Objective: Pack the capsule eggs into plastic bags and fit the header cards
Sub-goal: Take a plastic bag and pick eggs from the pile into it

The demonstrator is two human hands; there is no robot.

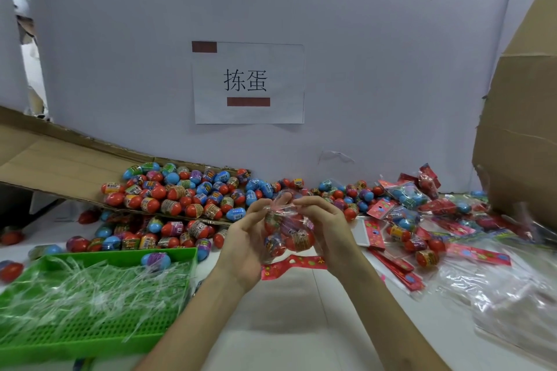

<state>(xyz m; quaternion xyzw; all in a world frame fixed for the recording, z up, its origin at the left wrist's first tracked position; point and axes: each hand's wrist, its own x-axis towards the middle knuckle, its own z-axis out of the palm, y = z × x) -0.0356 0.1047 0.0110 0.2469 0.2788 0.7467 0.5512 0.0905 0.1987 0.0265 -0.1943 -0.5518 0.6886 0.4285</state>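
A clear plastic bag (pixel 288 235) holding several red and blue capsule eggs hangs between my hands above the white table. My left hand (pixel 244 245) cups its left side, fingers pinching the bag's gathered top. My right hand (pixel 327 227) pinches the same top from the right. A red header card (pixel 294 265) lies flat on the table just under the bag. Loose capsule eggs (pixel 184 196) are heaped behind on a cardboard flap and the table.
A green plastic basket (pixel 126 254) with clear bags and one egg sits at the left. Packed bags with red cards (pixel 413 199) pile at the right, next to loose header cards (pixel 394 268) and clear bags (pixel 497 289). A cardboard box (pixel 521 129) stands far right.
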